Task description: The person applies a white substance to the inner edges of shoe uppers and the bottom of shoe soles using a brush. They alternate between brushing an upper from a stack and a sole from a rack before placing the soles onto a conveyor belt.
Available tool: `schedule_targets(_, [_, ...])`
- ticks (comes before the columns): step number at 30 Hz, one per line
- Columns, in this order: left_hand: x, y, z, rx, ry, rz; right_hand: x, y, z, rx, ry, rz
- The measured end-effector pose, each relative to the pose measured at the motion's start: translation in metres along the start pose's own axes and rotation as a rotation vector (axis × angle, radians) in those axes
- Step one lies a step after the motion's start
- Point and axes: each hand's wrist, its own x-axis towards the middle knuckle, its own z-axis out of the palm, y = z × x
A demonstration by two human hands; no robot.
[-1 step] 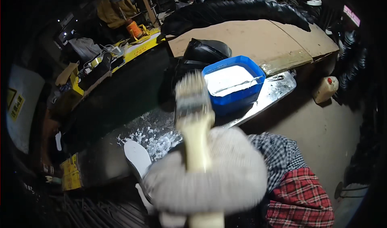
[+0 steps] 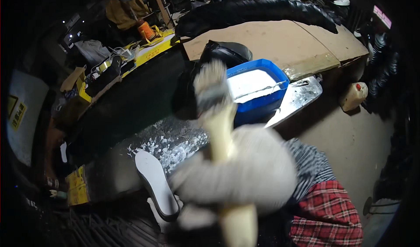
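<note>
My gloved right hand (image 2: 245,170) is closed around the pale handle of a wide brush (image 2: 221,129), its bristles pointing up and away; both are smeared by motion. The bristle end is beside the near left corner of a blue tub (image 2: 260,109) holding white liquid. Below and left of the brush, a shoe sole (image 2: 158,181) with a white upper face and dark rim is tilted lengthwise. Pale gloved fingers of my left hand (image 2: 156,213) grip its near end from beneath and the side. Most of that hand is hidden behind the sole and my right hand.
White splatter (image 2: 175,153) covers the dark bench beyond the sole. Black shoes (image 2: 225,52) stand behind the tub. A cardboard-covered surface (image 2: 258,39) bears a long row of black material (image 2: 249,13). A plastic jug (image 2: 353,97) stands at the right, and a yellow box (image 2: 78,186) at the left.
My right hand and the brush have shifted up and slightly right. More of the sole now shows, down to its near end and the left fingers around it.
</note>
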Motion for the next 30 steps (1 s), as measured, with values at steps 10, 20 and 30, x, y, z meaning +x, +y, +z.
schedule_targets(10, [-0.013,0.012,0.048,0.233,0.178,-0.011,-0.072,0.127,-0.086,0.005,0.692,0.594])
schedule_targets(20, [-0.023,0.011,0.04,0.187,0.188,-0.027,-0.07,0.15,-0.082,-0.194,0.595,0.746])
schedule_targets(30, [-0.013,0.014,-0.005,-0.027,-0.014,-0.069,-0.015,0.078,0.064,0.422,0.174,0.542])
